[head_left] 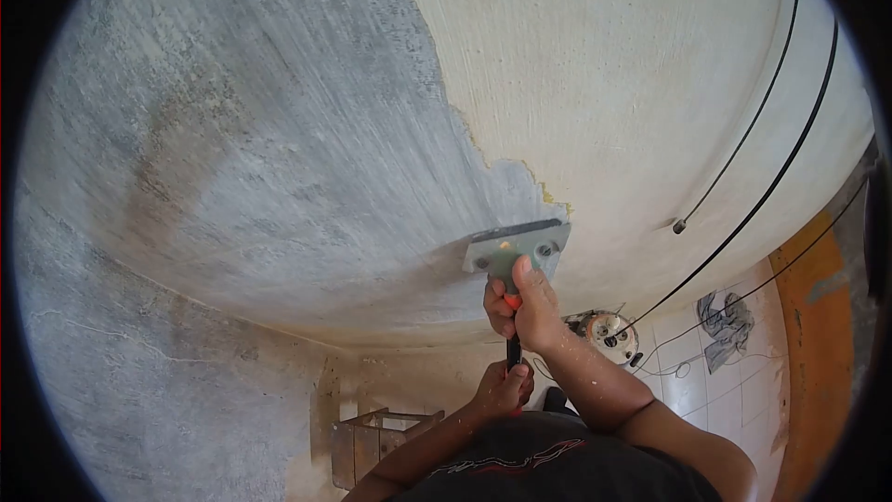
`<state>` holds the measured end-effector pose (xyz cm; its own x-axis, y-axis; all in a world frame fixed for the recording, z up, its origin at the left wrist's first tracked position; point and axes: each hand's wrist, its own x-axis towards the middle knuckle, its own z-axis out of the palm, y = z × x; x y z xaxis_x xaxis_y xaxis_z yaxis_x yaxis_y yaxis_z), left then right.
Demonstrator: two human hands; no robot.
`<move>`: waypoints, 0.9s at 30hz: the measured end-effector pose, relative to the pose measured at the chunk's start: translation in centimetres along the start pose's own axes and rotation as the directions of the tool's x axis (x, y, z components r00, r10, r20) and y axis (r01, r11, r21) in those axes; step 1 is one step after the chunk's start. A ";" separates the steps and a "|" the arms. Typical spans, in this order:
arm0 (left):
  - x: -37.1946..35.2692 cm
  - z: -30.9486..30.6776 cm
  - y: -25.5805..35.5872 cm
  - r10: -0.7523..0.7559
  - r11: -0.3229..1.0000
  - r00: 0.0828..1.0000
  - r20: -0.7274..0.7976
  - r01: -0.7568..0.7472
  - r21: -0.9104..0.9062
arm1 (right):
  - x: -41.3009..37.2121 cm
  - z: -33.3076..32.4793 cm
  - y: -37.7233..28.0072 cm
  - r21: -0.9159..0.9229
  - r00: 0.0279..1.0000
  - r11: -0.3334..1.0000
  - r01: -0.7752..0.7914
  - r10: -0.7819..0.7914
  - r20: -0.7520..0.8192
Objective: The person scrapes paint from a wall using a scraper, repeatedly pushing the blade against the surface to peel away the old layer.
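A wall scraper (507, 246) with a wide blade and two screw knobs lies against the wall, its blade edge by the ragged border between bare grey plaster (307, 158) and cream paint (576, 65). My right hand (531, 305) is closed round the upper part of its handle, thumb stretched toward the blade plate. Lower down, my left hand (505, 388) grips the black handle (514, 350), fingers wrapped round it. Yellowish, crumbly paint (548, 197) edges the border just above the blade's right corner.
A wooden stool (372, 442) stands lower left. Right of my arm, a round, dusty device (609, 330) and loose cords rest on white floor tiles (683, 376) near a crumpled plastic bag (727, 330). Black cables (785, 167) hang along the right wall beside an orange panel (813, 316).
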<state>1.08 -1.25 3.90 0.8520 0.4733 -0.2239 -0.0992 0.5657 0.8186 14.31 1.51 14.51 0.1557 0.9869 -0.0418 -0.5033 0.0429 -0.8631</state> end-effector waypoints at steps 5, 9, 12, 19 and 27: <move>0.5 0.1 2.0 0.069 0.985 0.998 -0.004 -0.068 0.159 | 0.3 1.1 -2.0 0.041 0.994 0.995 0.095 -0.097 0.056; -0.6 1.7 1.3 -0.019 1.000 0.997 -0.075 0.018 -0.012 | -0.3 0.6 -1.0 0.112 0.999 0.994 0.010 -0.014 0.034; -0.3 1.6 2.9 0.011 0.999 0.996 -0.088 -0.008 0.038 | 0.1 1.2 -2.0 0.046 0.999 0.998 0.045 -0.046 0.011; -1.3 2.4 1.4 0.021 0.993 0.994 -0.109 -0.009 0.114 | -0.7 1.3 -1.4 0.193 0.997 0.981 -0.033 0.017 0.082; -2.0 3.4 4.0 -0.024 0.988 0.994 -0.111 0.040 0.150 | -0.6 2.6 -3.4 0.228 0.998 0.974 0.014 -0.028 0.056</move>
<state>0.72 -2.22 9.42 0.7916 0.5320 -0.3006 0.0132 0.4770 0.8788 13.74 1.13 18.73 0.1216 0.9925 0.0105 -0.6817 0.0913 -0.7259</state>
